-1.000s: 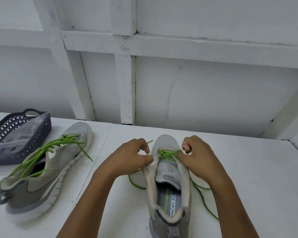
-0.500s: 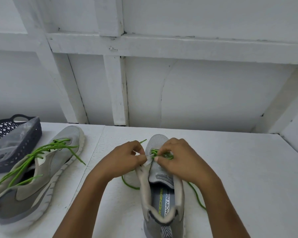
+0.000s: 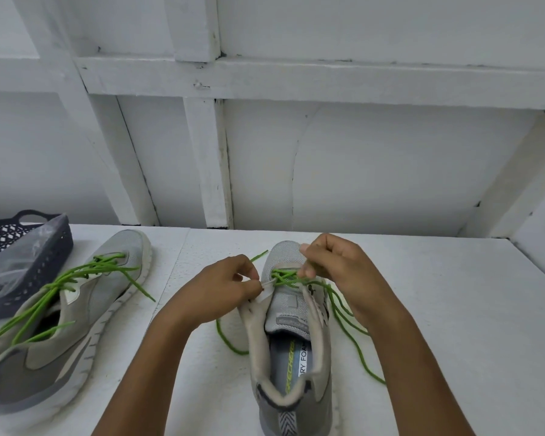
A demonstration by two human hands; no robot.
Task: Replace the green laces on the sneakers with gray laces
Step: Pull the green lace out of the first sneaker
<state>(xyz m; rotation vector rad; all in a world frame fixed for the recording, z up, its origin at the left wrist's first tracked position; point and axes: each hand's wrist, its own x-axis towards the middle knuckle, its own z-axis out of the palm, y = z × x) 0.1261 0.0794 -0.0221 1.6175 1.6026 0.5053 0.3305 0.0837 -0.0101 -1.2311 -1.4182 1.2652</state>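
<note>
A grey sneaker (image 3: 291,350) stands on the white table (image 3: 438,309), toe pointing away from me. Its green lace (image 3: 285,276) crosses only the lowest eyelets, and loose lengths trail on both sides. My left hand (image 3: 219,286) pinches the left eyelet flap of this sneaker. My right hand (image 3: 337,265) pinches the green lace above the eyelets. A second grey sneaker (image 3: 60,325) lies at the left, laced with its own green lace (image 3: 76,284).
A dark perforated basket (image 3: 22,265) holding a clear plastic bag sits at the far left, behind the second sneaker. A white panelled wall (image 3: 296,152) rises right behind the table. The table's right side ends at a raised white ledge (image 3: 541,256).
My right hand has lifted up and to the right from the eyelets, drawing the green lace with it. My left hand stays on the flap. The view has shifted slightly.
</note>
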